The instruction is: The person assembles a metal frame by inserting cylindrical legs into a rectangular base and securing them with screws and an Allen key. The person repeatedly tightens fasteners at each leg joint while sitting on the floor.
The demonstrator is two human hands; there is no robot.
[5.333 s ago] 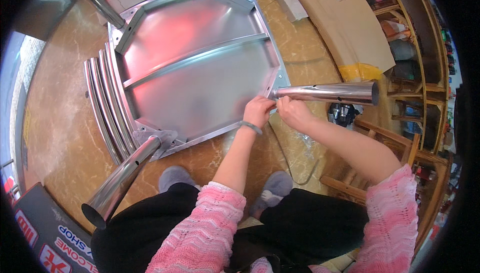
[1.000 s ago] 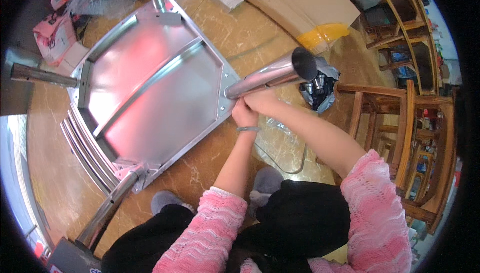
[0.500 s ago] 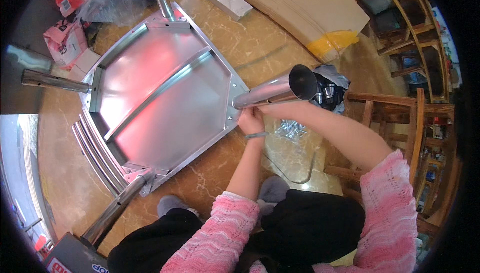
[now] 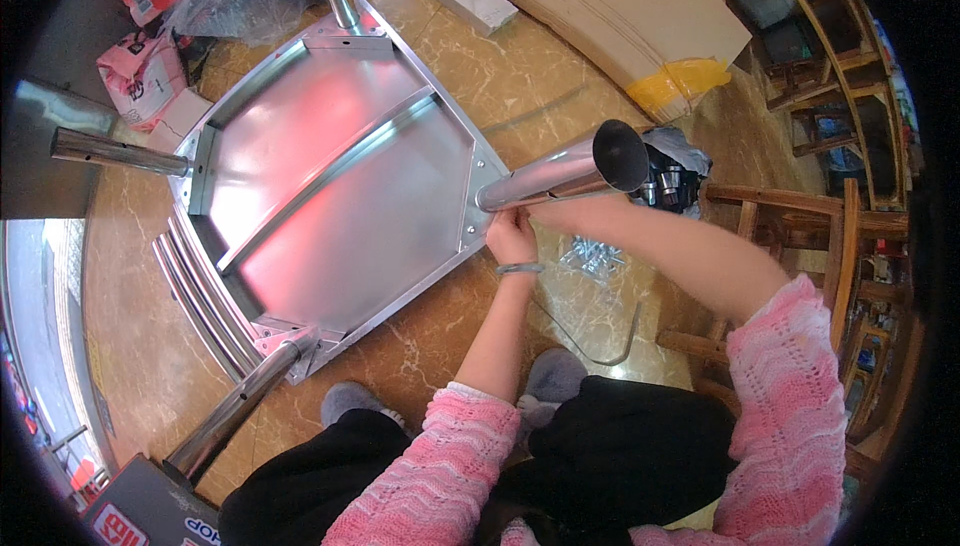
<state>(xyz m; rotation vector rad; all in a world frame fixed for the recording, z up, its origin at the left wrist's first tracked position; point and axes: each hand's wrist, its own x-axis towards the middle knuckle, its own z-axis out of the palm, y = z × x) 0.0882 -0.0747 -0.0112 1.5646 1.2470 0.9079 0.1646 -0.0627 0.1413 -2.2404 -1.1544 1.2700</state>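
A metal tabletop (image 4: 350, 206) lies upside down on the floor, with a round steel leg standing at each corner. Both my hands are at the base of the right-hand leg (image 4: 555, 177), whose open hollow end points up toward me. Just beside that base, my left hand (image 4: 512, 237) is closed with its fingertips tucked under the leg, so what they pinch is hidden. Coming in from the right, my right hand (image 4: 550, 214) reaches behind the same leg, which covers its fingers. A corner plate with bolts (image 4: 472, 230) joins this leg to the tabletop.
Right of my hands lie a bag of bolts (image 4: 594, 258) and a black bag of metal fittings (image 4: 672, 181). A bent metal rod (image 4: 632, 336) rests near my feet. Steel tubes (image 4: 205, 301) lie along the tabletop's left edge. Cardboard (image 4: 610, 16) and a wooden stool (image 4: 780, 236) stand around.
The whole view has shifted slightly, so everything sits a little further right. Both hands stay at the base of the same leg, with no clear change in their hold.
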